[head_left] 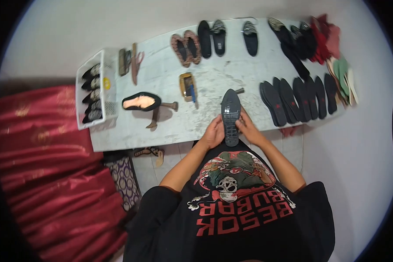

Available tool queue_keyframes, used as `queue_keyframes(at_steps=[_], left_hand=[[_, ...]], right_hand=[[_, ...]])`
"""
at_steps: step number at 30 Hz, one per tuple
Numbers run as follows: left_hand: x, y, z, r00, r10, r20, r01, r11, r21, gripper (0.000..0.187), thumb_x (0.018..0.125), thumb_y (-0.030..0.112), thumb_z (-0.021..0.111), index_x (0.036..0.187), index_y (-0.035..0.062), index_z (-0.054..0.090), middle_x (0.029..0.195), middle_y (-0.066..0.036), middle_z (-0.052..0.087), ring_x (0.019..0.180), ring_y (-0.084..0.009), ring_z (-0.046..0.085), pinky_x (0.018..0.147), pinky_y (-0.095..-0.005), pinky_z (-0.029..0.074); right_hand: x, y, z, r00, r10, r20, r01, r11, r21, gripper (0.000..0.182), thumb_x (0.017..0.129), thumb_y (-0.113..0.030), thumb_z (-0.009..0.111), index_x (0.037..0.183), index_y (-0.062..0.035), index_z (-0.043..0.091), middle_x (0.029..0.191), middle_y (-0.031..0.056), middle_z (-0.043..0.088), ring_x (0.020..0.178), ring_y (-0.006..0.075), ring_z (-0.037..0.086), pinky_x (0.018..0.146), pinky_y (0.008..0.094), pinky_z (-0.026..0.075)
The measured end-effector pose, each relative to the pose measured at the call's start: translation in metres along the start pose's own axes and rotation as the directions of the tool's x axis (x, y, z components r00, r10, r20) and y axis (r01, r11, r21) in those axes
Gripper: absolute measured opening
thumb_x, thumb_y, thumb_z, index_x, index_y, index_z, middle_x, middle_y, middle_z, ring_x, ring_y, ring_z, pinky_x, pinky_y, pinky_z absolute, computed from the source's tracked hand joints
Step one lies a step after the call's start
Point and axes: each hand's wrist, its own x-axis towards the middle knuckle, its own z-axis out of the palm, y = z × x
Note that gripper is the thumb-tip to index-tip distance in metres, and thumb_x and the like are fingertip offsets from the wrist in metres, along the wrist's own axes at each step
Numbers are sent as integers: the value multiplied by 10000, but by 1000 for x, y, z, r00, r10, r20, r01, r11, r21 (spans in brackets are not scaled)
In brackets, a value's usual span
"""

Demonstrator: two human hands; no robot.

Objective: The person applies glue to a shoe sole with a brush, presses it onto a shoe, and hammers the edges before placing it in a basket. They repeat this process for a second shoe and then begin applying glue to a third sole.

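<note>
A black shoe sole [231,114] is held upright in front of me at the table's near edge, its ridged, shiny tread facing the camera. My left hand [213,132] closes on its left edge, and my right hand [247,126] grips the right edge with the thumb laid over the tread. Whether an upper is joined behind the sole is hidden. Just beyond my right hand a small dark metal end [239,91] sticks out. To the left, a black shoe [141,102] with a peach-coloured inside rests on an iron shoe last [154,118].
A shallow yellow container [185,83] holds a blue-handled brush [192,93]. Several black soles [273,104] line the right side. Finished-looking shoes [250,38] stand along the back. A white basket [110,97] of shoes sits left, near tools [134,65]. Red cloth [323,41] lies back right.
</note>
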Motion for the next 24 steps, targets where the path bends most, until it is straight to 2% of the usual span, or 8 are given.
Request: queue_keyframes(at_steps=[3,7,10,11,15,18,21,24], left_hand=[[-9,19,2,987,112,-118,-95,985,141,596,1100,498,424,1516,71,419,1475,-119,558,1359,-241,534,1165,-467,417],[-33,64,2,986,136,-93,-93,925,370,712,1066,633,386,1601,187,240,1490,-138,524,1272,-253,621,1027,-450,576],[-51,89,19,994,-35,-104,70,933,352,751,1055,656,386,1620,205,184,1494,-124,497,1278,-220,614,930,-356,618],[-55,93,20,993,-84,-87,112,914,389,780,1047,678,369,1648,235,144,1536,-116,465,1326,-215,580,967,-355,597],[-55,81,-17,992,-105,-76,124,939,320,841,1045,706,319,1683,237,35,1608,-112,394,1393,-199,513,1070,-369,514],[-64,84,-55,979,-194,69,190,980,58,852,1032,731,324,1676,206,134,1584,-75,443,1365,-219,531,1062,-455,501],[-81,88,-72,944,-326,-57,331,939,97,872,1028,745,303,1676,188,130,1601,-49,427,1373,-228,521,1078,-495,476],[-91,101,-72,949,-316,17,311,940,141,867,1032,738,304,1676,185,126,1617,-35,406,1390,-233,507,1092,-528,455]], right_hand=[[15,1,46,993,-30,118,17,993,116,857,1071,-665,343,1665,-102,88,1583,94,403,1339,152,485,999,307,472],[35,-22,36,837,165,522,-431,786,442,869,1023,-742,354,1626,-124,254,1439,66,570,1299,168,563,960,373,512],[61,-63,36,907,255,337,-416,673,612,759,1047,-696,367,1548,-126,369,1295,64,663,1171,173,659,878,367,574],[74,-63,35,893,257,370,-441,668,600,675,1059,-659,394,1425,-101,494,1206,88,700,1013,167,717,803,375,623],[98,-90,58,841,434,322,-536,747,394,631,1061,-644,414,1213,-69,622,1099,100,716,913,195,742,748,379,647],[111,-60,67,776,546,316,-631,685,365,534,1082,-569,450,1181,-74,625,1050,84,715,913,184,734,751,368,645],[109,-31,83,811,540,224,-575,667,473,412,1096,-461,500,1148,-73,631,1023,77,712,924,181,724,781,374,641],[92,-41,99,812,567,134,-489,536,688,323,1094,-370,540,1140,-62,628,1023,80,709,935,192,719,819,374,635]])
